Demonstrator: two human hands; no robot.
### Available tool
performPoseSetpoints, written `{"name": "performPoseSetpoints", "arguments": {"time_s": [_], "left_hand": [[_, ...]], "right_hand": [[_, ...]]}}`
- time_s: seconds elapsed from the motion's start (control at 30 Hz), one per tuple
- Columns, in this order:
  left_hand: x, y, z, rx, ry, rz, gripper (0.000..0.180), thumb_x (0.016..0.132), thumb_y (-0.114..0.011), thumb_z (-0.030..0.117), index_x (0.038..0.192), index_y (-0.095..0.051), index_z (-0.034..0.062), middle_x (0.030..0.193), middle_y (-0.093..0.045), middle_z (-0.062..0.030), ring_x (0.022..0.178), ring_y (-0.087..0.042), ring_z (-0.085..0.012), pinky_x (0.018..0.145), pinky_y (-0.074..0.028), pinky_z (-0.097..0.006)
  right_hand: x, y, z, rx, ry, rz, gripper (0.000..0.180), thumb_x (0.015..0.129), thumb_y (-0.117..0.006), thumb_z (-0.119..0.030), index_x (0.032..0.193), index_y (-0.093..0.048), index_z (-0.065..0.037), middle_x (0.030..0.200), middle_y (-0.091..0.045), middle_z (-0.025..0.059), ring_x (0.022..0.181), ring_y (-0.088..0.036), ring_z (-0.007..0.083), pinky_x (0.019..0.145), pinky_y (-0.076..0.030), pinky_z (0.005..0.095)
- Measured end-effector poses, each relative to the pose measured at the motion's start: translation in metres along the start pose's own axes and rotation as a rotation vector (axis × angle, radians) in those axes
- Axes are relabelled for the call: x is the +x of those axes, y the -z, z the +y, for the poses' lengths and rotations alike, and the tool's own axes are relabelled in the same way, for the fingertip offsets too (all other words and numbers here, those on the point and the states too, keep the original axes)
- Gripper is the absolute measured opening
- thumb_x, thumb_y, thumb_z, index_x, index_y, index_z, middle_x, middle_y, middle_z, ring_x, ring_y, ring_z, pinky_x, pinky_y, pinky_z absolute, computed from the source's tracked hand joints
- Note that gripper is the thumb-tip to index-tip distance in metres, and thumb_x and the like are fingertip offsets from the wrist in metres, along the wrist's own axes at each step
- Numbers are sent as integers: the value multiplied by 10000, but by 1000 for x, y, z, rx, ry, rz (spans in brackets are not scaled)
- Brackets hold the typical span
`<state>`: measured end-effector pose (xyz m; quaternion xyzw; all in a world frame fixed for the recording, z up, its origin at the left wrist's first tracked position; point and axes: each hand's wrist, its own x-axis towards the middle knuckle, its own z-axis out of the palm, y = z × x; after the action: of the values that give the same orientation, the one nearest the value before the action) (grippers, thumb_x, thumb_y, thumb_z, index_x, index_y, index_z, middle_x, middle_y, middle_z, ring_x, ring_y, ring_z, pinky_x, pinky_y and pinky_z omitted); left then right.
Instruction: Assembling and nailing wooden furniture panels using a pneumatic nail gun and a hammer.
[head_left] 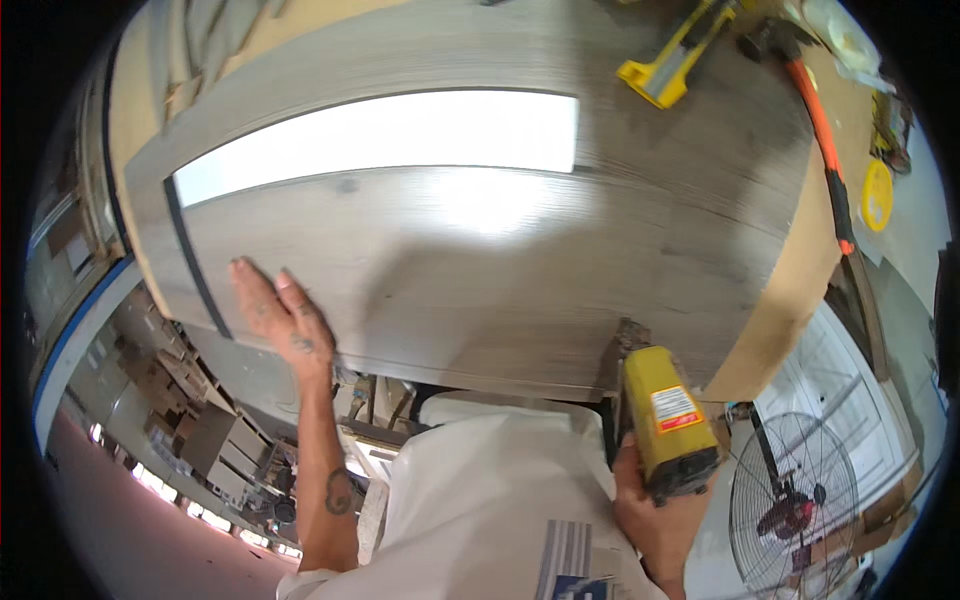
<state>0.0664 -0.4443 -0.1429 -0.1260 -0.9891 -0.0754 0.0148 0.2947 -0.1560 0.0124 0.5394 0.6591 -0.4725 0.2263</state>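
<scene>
A broad grey wood-grain panel [660,220] lies in front of me, with a long bright white rectangle [400,140] and a narrow black strip [197,262] on its left side. My left hand [285,315] rests open on the panel beside that strip, fingers stretched out. At the near right edge, my right hand [645,505] grips a yellow nail gun [655,400] with a black end cap. The nail gun's nose points at the panel edge; whether it touches is unclear. Most of the right hand's fingers are hidden behind the tool.
An orange-handled hammer [822,130] and a yellow-framed hand tool [675,60] lie at the far right. Beyond them is a yellow ring-shaped item [877,195]. A wire-caged fan [795,505] stands at the lower right. Wood strips [205,45] lie at the far left.
</scene>
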Motion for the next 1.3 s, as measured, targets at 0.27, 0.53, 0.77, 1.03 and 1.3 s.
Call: {"name": "performPoseSetpoints", "arguments": {"time_s": [0.27, 0.53, 0.77, 1.03, 1.3], "left_hand": [[9, 15, -56, -9, 156, 45, 715, 999, -411, 499, 1448, -331, -51, 1520, -288, -256, 1428, -241, -384, 1167, -182, -454], [38, 26, -90, -95, 182, -70, 796, 960, -482, 545, 1387, -376, -118, 1413, -412, -307, 1312, -403, -427, 1096, -305, -448], [50, 40, -109, 93, 140, -43, 862, 898, -541, 608, 1309, -460, -146, 1254, -480, -362, 1162, -488, -471, 1005, -381, -487], [75, 27, -146, -123, 353, -105, 741, 899, -576, 559, 1205, -561, -115, 1207, -536, -300, 1059, -540, -355, 934, -420, -421], [42, 39, -151, -180, 362, -150, 630, 868, -668, 466, 1191, -581, -67, 1178, -598, -206, 1046, -577, -300, 923, -452, -394]], "right_hand": [[18, 29, 38, -86, 106, 560, 411, 830, -730, -109, 1169, -558, 48, 1050, -649, 171, 921, -636, 241, 828, -496, 369], [97, -11, 3, -175, 342, 797, 548, 853, -620, -61, 1355, -420, 31, 1130, -548, 252, 1073, -556, 407, 899, -453, 455], [55, -93, 28, 68, 518, 759, 512, 877, -597, -63, 1345, -427, 56, 1225, -512, 252, 1124, -512, 406, 948, -426, 478], [43, -110, 41, 217, 436, 622, 543, 877, -596, -61, 1362, -396, 82, 1284, -502, 273, 1156, -497, 414, 968, -412, 483], [66, -62, 60, -161, 357, 801, 534, 883, -665, -160, 1354, -475, 3, 1249, -468, 223, 1187, -472, 378, 1004, -395, 465]]}}
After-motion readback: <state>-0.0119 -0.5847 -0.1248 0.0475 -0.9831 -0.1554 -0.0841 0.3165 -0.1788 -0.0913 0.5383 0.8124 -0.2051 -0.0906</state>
